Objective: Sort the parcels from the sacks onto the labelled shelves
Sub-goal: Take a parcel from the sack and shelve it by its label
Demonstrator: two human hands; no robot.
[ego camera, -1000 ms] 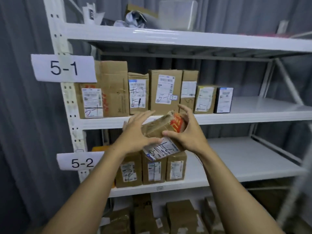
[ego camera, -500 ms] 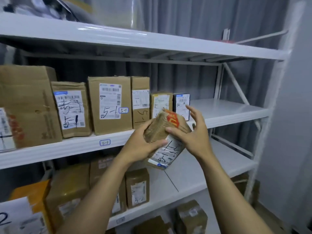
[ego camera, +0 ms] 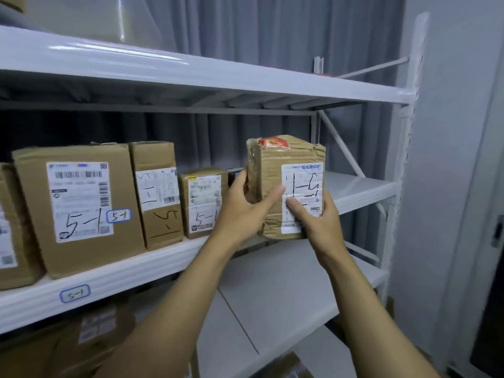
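I hold a crumpled brown parcel (ego camera: 275,165) upright with both hands, at the front edge of the 5-1 shelf (ego camera: 131,271). Its white label carries handwriting that reads upside down, and red tape shows on its top. My left hand (ego camera: 245,205) grips its left side, thumb across the front. My right hand (ego camera: 316,216) grips its lower right corner, thumb on the label. The parcel stands just right of a row of several brown boxes marked 5-1 (ego camera: 79,205). A small dark box behind my left hand is mostly hidden.
The 5-1 shelf's bare board (ego camera: 357,186) runs right of the parcel to the white upright (ego camera: 403,170). The lower shelf (ego camera: 272,301) holds blurred boxes at left. A top shelf (ego camera: 191,75) overhangs. Grey curtain hangs behind; a grey wall stands at right.
My view has swung right along the shelf. Both hands have lifted the parcel, turned it upright with its label facing me, and carried it to the right end of the 5-1 row.
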